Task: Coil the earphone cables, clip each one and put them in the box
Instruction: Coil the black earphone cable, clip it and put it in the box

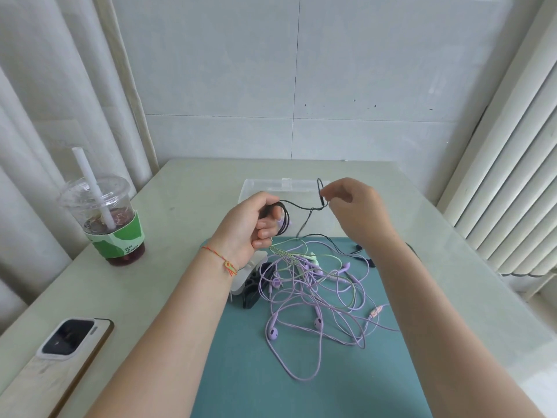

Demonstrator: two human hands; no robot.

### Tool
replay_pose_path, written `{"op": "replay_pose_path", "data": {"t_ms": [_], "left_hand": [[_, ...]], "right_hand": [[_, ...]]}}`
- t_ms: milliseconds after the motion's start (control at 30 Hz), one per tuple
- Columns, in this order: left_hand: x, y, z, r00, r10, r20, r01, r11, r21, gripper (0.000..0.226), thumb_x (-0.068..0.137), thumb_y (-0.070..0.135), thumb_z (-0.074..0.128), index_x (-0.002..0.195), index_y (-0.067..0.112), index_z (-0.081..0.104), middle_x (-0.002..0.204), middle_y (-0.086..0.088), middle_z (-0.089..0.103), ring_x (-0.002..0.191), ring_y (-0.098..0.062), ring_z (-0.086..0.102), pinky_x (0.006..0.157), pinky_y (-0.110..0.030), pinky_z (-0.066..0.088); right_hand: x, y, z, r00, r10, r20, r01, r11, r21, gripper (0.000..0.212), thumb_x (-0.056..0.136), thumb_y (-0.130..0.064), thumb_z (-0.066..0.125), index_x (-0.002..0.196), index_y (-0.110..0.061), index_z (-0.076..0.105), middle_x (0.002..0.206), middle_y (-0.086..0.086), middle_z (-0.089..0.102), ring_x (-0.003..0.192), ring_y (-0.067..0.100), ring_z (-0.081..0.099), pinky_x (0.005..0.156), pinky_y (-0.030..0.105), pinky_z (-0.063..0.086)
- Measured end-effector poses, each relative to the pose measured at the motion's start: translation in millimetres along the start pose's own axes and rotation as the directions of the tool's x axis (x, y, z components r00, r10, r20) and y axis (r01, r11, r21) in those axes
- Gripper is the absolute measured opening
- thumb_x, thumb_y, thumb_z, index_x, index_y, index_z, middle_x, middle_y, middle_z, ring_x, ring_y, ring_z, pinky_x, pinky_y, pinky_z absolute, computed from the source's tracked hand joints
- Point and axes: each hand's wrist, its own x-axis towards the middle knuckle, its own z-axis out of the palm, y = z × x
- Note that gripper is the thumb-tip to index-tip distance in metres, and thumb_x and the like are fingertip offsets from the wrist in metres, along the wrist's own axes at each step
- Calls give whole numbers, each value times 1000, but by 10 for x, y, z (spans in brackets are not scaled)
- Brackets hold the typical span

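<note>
Mat [241, 372], teal, taken as landmark for all entries.

Black cable [301, 206]: held in the air above the mat's far edge, strung between both hands; loose tail drops to the mat's far right corner.

Left hand [250, 224]: over the mat's far left corner, fingers curled round a few black loops already gathered.

Right hand [355, 206]: above the mat's far edge, thumb and fingertips pinching the cable at a small loop.

Purple cables [316, 312]: tangled heap on the mat's middle, a green cable [325, 256] mixed in at the far side.

Box [271, 188]: clear plastic, just beyond the mat's far edge, partly behind the hands.

Clips [251, 289]: dark items beside a white piece at the mat's left edge; detail unclear.

Cup [105, 218] and phone [69, 336]: on the table, well left of the mat.

Step in hand, by judgement: coiling the first cable. Next move likely calls for winding the remaining tail onto the left-hand loops, freeing it from the heap, then fetching a clip.
</note>
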Motion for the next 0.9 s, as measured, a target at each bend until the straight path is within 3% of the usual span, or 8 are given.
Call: {"op": "replay_pose_path", "data": {"t_ms": [167,267,433,533,667,733,800,900], "left_hand": [[-38,27,20,994,50,93,-46,998,-48,38,91,23,43,54,16,48,47,7,18,40,-9,20,40,-21,10],[-60,55,27,988,96,124,-79,988,-132,40,89,21,40,51,15,45,45,7,18,41,-10,18,41,-20,11],[-58,69,16,987,122,104,-97,970,-221,42,88,20,38,47,16,44,42,7,18,40,-10,16,41,-20,9],[-33,67,-12,990,139,-8,-135,949,-284,36,86,21,39,51,17,41,43,7,16,39,-9,15,40,-20,8],[17,27,-67,956,115,-269,-145,985,-96,31,85,21,43,55,17,39,43,7,17,38,-11,15,40,-19,10],[46,-4,-86,929,100,-357,-94,995,35,30,84,22,47,55,18,42,44,7,18,39,-12,14,45,-21,9],[74,-30,-95,917,79,-391,-35,992,120,28,84,22,48,57,16,45,43,7,18,41,-13,14,45,-20,9],[118,-63,-126,905,59,-422,-3,991,132,26,85,20,48,60,15,46,40,8,20,40,-12,15,42,-17,9]], "right_hand": [[-29,18,24,967,-34,252,48,998,-47,39,86,-9,49,115,-32,62,99,1,61,70,18,56,52,24,44],[-23,69,56,938,-11,347,95,970,-224,40,85,-9,51,112,-37,63,98,4,59,72,16,54,58,22,43],[-26,58,65,947,-38,320,134,949,-284,23,88,-11,56,94,-26,72,84,-6,64,63,5,49,53,10,37],[-13,57,43,957,-50,287,123,962,-245,20,90,-13,58,95,-26,73,83,-8,64,61,7,50,49,9,36],[5,40,-8,984,-86,157,103,990,-98,26,88,-6,56,96,-25,70,84,-8,71,78,7,64,65,7,42],[-5,26,-25,990,-90,107,88,996,20,22,88,-7,55,96,-25,67,84,-7,74,81,8,69,73,19,50],[-14,10,-37,993,-90,72,84,993,88,17,89,-10,56,95,-22,66,81,-6,74,77,7,70,73,27,53],[-19,-18,-63,994,-94,47,91,994,59,9,91,-14,58,93,-18,65,69,-6,70,59,3,62,63,20,47]]}}
